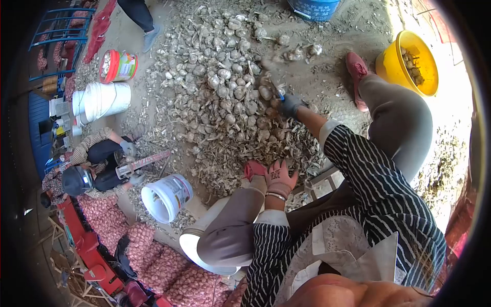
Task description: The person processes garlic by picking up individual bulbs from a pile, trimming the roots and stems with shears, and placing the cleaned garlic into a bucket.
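A wide heap of garlic bulbs (230,92) with dry skins and leaf scraps covers the ground in front of me. My left hand (280,179), in a pink glove, lies over the near edge of the heap beside my pink shoe (254,169), fingers spread and nothing in them. Farther out, my right hand (291,106) in a dark grey glove is closed around a tool with a blue handle (281,96). The tool's far end reaches in among bulbs at the heap's right side, where it is blurred.
A yellow basin (432,66) holding some bulbs stands at the right, a blue tub (314,10) at the top. White buckets (108,97), a red-rimmed bucket (121,66) and another white bucket (166,197) stand left. A co-worker (97,163) sits near filled net sacks (153,256).
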Demonstrator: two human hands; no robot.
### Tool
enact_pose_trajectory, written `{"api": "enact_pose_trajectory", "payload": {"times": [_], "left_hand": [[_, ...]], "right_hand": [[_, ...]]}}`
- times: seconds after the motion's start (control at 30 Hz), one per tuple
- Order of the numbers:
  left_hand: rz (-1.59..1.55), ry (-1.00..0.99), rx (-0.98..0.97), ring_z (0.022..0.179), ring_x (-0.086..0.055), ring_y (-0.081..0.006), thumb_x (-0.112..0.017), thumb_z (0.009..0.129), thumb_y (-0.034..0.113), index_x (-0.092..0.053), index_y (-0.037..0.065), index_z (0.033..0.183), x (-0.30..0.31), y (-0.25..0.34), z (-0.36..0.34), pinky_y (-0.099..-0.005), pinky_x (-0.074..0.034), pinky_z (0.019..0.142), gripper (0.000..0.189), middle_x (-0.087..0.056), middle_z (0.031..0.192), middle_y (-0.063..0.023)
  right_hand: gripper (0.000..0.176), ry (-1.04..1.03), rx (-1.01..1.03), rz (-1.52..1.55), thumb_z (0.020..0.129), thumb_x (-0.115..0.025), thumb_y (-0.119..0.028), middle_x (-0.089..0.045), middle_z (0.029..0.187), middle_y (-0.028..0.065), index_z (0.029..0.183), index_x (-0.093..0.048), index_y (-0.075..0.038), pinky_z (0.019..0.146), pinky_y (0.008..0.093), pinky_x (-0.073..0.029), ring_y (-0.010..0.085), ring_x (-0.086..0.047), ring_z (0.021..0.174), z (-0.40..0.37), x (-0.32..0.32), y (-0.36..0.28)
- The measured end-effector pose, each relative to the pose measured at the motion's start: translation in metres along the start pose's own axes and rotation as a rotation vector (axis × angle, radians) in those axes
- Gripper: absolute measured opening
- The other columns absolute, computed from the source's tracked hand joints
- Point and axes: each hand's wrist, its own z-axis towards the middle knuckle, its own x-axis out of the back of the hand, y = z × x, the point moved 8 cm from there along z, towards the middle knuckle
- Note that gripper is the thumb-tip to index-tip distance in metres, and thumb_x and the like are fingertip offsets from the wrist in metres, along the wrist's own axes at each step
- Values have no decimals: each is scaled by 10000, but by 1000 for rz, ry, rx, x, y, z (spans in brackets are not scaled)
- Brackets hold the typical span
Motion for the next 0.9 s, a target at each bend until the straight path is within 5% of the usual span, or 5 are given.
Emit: {"api": "enact_pose_trajectory", "payload": {"times": [0.17,0.3,0.4,0.83,0.9], "left_hand": [[-233,540,-347,1256,-403,-360,-618,767,455,-447,33,1332,55,29,-74,-512,-258,1071,726,-420,1363,-188],[-345,157,-188,1203,-462,-343,-606,785,460,-454,40,1330,-25,13,-14,-469,-305,1048,704,-470,1314,-194],[-203,149,-194,1191,-474,-332,-595,797,466,-451,41,1332,-2,21,6,-472,-322,1038,699,-482,1309,-190],[-566,345,-186,1162,-511,-353,-627,809,418,-481,46,1297,24,-9,0,-433,-415,969,630,-521,1276,-196],[-1037,583,-206,1134,-541,-299,-604,864,359,-464,23,1306,36,-22,-2,-373,-441,947,573,-555,1218,-176]], "right_hand": [[450,110,148,131,819,-609,-388,-639,1027,240,1092,-599,-31,822,439,-486,383,-629,943,-8,25,11],[398,136,-65,149,814,-611,-352,-636,958,248,1064,-581,-44,794,455,-481,400,-622,909,-41,67,43],[347,121,170,-188,800,-616,-317,-630,910,250,1019,-577,-50,774,460,-480,402,-621,894,-48,66,18],[436,-30,235,-348,791,-572,-295,-639,911,248,1159,-469,-85,776,453,-477,410,-623,870,-33,-17,-130],[406,-32,287,-451,798,-566,-302,-642,911,238,1136,-496,-88,776,458,-477,408,-624,863,-48,-14,-130]]}}
